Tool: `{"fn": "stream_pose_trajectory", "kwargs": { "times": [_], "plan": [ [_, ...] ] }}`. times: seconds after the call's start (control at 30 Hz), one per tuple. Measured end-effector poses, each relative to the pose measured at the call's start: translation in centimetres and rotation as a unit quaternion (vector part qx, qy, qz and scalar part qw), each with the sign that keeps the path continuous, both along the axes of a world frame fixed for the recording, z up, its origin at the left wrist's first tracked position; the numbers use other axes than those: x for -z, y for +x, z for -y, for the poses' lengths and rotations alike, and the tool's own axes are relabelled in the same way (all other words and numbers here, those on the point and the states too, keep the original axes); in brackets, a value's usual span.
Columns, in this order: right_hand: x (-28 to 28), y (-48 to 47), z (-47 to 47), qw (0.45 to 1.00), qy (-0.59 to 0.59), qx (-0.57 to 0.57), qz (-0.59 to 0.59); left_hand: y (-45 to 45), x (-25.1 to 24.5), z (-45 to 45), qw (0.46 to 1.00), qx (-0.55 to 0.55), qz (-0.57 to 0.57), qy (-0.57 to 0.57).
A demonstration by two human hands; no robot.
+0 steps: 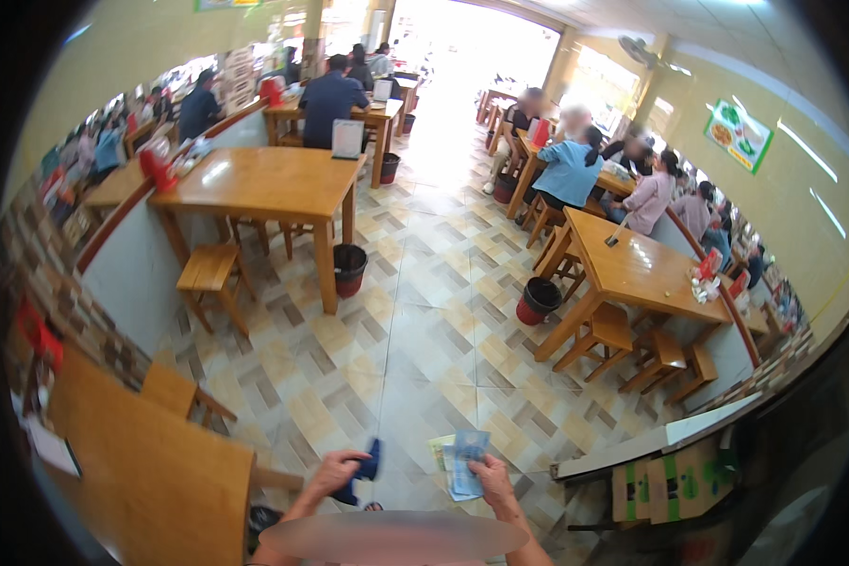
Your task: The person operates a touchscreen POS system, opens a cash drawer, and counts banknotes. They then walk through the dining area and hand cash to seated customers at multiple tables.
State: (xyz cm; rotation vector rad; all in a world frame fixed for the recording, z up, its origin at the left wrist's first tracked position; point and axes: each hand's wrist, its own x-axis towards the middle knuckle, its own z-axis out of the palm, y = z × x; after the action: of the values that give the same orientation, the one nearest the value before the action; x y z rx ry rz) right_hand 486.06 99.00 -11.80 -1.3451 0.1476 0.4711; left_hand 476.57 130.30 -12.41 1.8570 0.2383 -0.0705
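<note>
Several banknotes point(467, 460), blue ones over a yellow-green one, are fanned out in my right hand point(494, 480), with the thumb on top of them. My left hand point(338, 470) is bent at the fingers beside a dark blue cloth-like item point(371, 460); whether the fingers grip it I cannot tell. The two hands are apart, above the tiled floor. Part of a shoe shows below, between the hands.
A wooden table point(156, 453) stands close at the left, another table point(269, 180) beyond it. To the right is a table point(644, 262) with stools and a bin point(539, 301). Cardboard boxes point(668, 488) lie at lower right. People sit farther off on both sides of the tiled aisle point(431, 283).
</note>
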Motion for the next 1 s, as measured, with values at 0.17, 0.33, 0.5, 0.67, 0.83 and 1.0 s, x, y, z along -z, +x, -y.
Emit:
{"fn": "stream_pose_trajectory", "kwargs": {
  "times": [0.17,0.33,0.5,0.67,0.83,1.0],
  "plan": [
    [-1.7,17.4,-3.3,0.987,0.141,0.076,-0.014,24.4,0.3,3.5,0.977,0.178,-0.097,-0.067],
    [-1.1,39.2,-8.0,0.995,0.08,0.052,-0.011,46.2,0.4,2.7,0.956,0.187,-0.126,-0.188],
    [-3.4,60.2,-17.7,0.984,-0.05,-0.151,0.083,63.4,-3.0,-4.1,0.957,0.082,-0.066,-0.27],
    [-2.2,80.8,-27.8,0.901,-0.233,-0.259,0.259,83.0,-1.6,-11.8,0.97,0.0,0.016,-0.244],
    [-2.2,100.3,-33.5,0.989,0.0,-0.139,0.051,103.5,-3.5,-19.2,0.948,0.025,0.042,-0.316],
    [-2.1,116.5,-35.9,0.984,0.001,-0.129,0.126,124.1,-7.3,-23.7,0.918,0.01,-0.041,-0.394]
  ]
}}
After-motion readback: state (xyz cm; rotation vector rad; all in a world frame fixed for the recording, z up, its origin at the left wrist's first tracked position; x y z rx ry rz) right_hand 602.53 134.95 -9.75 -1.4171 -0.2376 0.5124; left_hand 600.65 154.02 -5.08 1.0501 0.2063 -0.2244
